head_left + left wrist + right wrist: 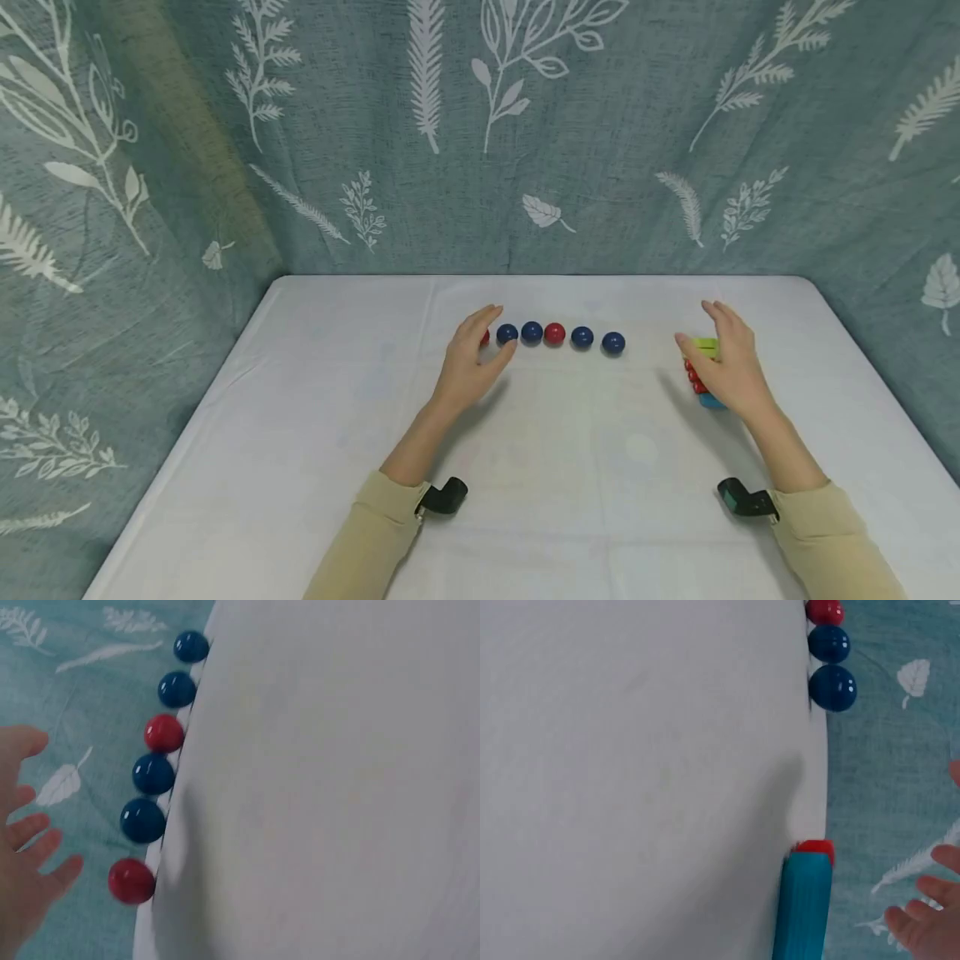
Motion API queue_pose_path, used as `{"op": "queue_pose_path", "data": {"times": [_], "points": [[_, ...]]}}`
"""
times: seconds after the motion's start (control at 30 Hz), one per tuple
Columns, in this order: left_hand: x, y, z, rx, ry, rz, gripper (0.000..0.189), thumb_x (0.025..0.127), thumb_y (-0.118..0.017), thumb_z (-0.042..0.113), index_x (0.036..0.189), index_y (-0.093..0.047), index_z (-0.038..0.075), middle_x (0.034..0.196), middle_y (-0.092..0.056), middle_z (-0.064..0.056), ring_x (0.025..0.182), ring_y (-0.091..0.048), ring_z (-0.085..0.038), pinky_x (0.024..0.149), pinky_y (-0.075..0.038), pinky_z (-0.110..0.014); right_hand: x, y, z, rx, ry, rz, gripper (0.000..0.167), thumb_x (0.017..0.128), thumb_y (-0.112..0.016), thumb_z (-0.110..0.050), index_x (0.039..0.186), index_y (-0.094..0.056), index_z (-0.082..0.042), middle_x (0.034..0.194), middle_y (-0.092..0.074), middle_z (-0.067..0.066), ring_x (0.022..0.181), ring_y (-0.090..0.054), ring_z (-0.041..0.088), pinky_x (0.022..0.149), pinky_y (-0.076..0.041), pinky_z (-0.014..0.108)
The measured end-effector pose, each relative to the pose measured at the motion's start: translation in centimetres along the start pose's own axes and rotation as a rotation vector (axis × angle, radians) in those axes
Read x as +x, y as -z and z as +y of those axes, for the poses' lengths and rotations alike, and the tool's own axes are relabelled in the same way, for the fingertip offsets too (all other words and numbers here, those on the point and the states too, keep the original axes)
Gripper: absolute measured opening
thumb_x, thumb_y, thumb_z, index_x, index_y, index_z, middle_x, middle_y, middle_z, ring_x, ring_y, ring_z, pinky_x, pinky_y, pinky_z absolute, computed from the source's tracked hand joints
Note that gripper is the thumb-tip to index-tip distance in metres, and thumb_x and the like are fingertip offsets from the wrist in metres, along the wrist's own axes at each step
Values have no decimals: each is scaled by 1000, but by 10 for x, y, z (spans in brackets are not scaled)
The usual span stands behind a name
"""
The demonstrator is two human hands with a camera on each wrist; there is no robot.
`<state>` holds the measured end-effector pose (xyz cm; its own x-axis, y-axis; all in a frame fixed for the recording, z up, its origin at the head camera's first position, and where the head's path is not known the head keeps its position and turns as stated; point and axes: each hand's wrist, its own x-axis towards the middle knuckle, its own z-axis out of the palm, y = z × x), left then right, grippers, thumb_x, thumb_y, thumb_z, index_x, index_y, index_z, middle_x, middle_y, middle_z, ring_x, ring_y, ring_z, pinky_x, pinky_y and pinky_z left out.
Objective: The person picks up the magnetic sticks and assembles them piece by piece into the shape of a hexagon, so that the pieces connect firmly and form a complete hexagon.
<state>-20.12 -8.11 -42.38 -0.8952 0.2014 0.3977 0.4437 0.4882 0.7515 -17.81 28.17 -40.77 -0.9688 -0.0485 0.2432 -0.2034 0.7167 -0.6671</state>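
A row of glossy balls crosses the far middle of the white table, red and dark blue mixed. My left hand hovers at its left end with fingers spread, partly covering the leftmost red ball. Beside that one come two blue balls, then a red ball, then two more blue balls. My right hand, fingers extended, is over a colourful object with a lime-green part, red rounded bumps and a blue part. The hand hides much of it; contact cannot be told.
The white tabletop spreads in front of the balls. Behind and beside it hangs a teal cloth with white leaf prints. A dark wrist device sits at the left cuff, another at the right.
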Motion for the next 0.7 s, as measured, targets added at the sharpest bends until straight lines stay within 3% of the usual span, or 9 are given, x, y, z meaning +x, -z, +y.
{"op": "queue_pose_path", "data": {"times": [0.1,0.23,0.47,0.63,0.7], "points": [[0,-8,2,-106,-38,15,42,94,-64,15,133,-57,1,136,-54,-14,126,-50,-27,101,-43,-46,0,5,6,3,-9,12,63,101,-53,-28,146,-30,9,149,-25,34,135,-21,55,102,-22,69],[2,-19,9,-256,-34,-11,34,93,-64,8,125,-61,-2,125,-59,-18,115,-57,-32,94,-48,-46,0,12,13,17,-81,-2,57,102,-50,-27,145,-34,8,146,-30,34,131,-30,52,99,-34,62],[7,-44,20,-399,39,-95,32,91,-65,0,122,-62,-6,121,-61,-21,111,-59,-31,91,-50,-31,-1,23,30,71,-302,-47,58,103,-41,-39,147,-37,-1,148,-30,31,132,-30,51,101,-32,64],[10,-63,29,-457,107,-151,34,90,-65,-2,124,-60,-9,123,-60,-25,114,-58,-34,91,-49,-26,1,28,45,86,-339,-79,56,104,-40,-38,144,-42,1,143,-37,32,130,-30,51,99,-30,68],[10,-63,40,-475,124,-171,35,90,-64,-4,124,-59,-11,124,-58,-27,115,-57,-36,93,-48,-28,3,28,52,82,-334,-112,57,104,-41,-39,142,-43,2,142,-37,33,129,-31,50,99,-32,66]]}}
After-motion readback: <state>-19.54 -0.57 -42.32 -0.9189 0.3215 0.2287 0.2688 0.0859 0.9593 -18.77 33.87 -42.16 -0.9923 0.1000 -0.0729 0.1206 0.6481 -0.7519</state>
